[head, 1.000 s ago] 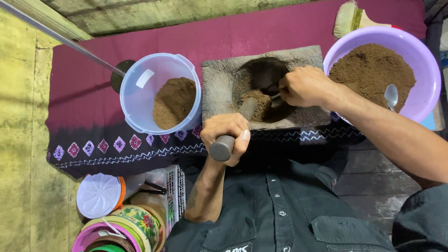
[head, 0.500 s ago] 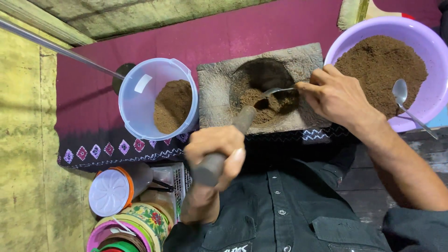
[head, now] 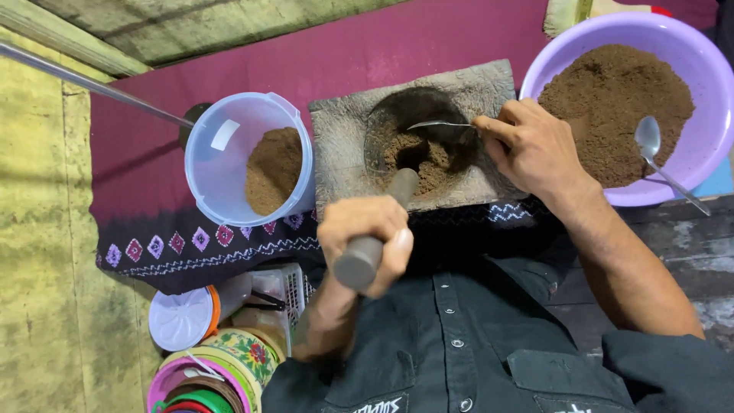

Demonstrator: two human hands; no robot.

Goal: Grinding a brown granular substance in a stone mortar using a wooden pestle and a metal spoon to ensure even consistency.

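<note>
The left hand (head: pixel 365 233) is wrapped tight around a dark grey pestle (head: pixel 376 233), fingers curled over its thick upper end, which points back toward the person's dark shirt (head: pixel 459 344). The pestle slants forward from that fist, and its narrower tip sits in the brown powder (head: pixel 417 157) lying in the round hollow of a grey stone mortar block (head: pixel 340 149). The block lies just ahead of the left hand on a magenta cloth (head: pixel 382 42) with a dark patterned border.

The right hand (head: pixel 535 149) rests at the block's right edge, fingers pinched shut on the handle of a metal spoon (head: pixel 436 125). The spoon reaches leftward from those fingertips, its bowl over the far rim of the hollow, above the powder.

Just right of and beyond the right hand stands a lilac plastic basin (head: pixel 688 176) heaped with the same brown powder, with a second spoon (head: pixel 657 153) lying in it, its handle leaning out over the near rim. Left of the left hand, touching the block's left side, a clear plastic tub (head: pixel 218 164) tilts on its side with a mound of powder inside. A thin metal rod (head: pixel 84 84) runs from the far left toward a dark object behind that tub. Nearer the person, left of the left forearm, sit a white-lidded jar (head: pixel 180 317) and a stack of colourful round tins (head: pixel 222 367).
</note>
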